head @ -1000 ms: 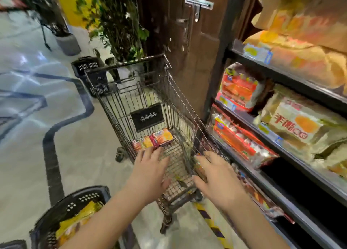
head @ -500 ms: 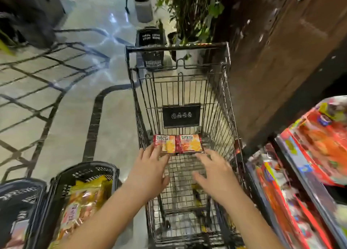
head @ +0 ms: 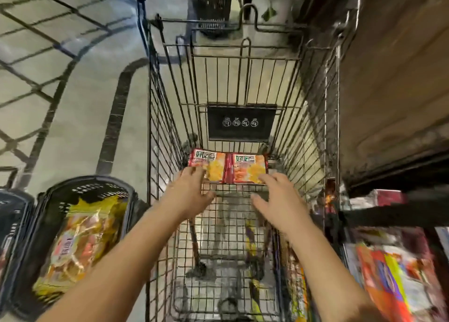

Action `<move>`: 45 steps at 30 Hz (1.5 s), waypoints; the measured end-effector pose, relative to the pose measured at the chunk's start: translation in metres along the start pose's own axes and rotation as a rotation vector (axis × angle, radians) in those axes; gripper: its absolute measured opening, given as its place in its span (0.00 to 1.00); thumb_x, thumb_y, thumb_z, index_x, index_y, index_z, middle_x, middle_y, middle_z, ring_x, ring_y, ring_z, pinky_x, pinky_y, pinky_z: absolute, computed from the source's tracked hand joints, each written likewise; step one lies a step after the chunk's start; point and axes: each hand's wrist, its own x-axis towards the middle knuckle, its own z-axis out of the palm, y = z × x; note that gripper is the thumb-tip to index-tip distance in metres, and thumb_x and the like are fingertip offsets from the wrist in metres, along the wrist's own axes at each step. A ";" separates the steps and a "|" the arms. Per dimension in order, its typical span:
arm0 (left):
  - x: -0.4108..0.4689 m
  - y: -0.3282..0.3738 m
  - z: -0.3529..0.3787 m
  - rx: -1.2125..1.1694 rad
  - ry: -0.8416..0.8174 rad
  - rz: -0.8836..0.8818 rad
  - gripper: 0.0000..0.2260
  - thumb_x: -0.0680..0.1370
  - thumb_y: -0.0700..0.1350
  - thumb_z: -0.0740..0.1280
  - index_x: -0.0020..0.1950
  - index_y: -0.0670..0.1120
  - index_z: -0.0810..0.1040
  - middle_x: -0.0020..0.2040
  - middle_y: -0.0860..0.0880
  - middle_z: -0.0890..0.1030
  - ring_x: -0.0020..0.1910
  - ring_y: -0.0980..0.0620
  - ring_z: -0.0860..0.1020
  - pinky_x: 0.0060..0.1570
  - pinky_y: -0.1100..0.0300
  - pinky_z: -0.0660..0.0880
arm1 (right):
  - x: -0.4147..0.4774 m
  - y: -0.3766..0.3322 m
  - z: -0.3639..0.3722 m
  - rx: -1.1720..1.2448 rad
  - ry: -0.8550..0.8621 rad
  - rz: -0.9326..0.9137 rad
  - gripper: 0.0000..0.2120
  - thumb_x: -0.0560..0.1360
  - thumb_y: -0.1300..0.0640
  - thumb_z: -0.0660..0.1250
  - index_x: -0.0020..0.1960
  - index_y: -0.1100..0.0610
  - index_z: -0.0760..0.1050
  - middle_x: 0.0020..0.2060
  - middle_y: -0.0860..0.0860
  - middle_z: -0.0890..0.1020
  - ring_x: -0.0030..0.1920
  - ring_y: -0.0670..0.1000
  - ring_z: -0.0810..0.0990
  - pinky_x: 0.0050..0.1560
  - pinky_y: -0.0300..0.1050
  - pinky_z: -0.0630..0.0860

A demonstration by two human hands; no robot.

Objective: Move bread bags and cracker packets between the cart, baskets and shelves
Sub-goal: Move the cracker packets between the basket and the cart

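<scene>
both hands have gone forward and deeper into the cart since half a second ago, and the view now looks almost straight down. the left hand (head: 192, 192) has its fingers spread and nearly straight, with the tips lying on the near left corner of the left red and orange foil cracker packet (head: 211, 165). the right hand (head: 274, 195) is the same, fingers apart and relaxed, its tips at the near right corner of the right red and orange foil cracker packet (head: 247, 167); whether it already touches i cannot tell. neither hand grips anything.

these two packets lie flat, side by side and touching, on the floor of the grey wire shopping cart (head: 315, 127), just ahead of the fingers.

left of the left arm stands a black plastic basket (head: 48, 195) with one yellow bread bag (head: 82, 236) inside, and beyond it is the edge of a second dark basket (head: 12, 212). right of the right arm are blurred red and orange packs on a shelf (head: 393, 273), too smeared to count.

i judge the task is in the middle: one bread bag already sits in a basket, and the two cracker packets are not yet lifted out of the one cart
</scene>
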 end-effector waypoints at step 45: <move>0.157 -0.033 0.098 -0.900 0.132 -0.320 0.13 0.77 0.46 0.75 0.58 0.48 0.77 0.50 0.47 0.86 0.47 0.47 0.85 0.54 0.45 0.83 | 0.159 0.106 0.092 0.941 0.012 0.392 0.13 0.75 0.45 0.75 0.56 0.46 0.78 0.57 0.46 0.84 0.58 0.49 0.81 0.62 0.50 0.73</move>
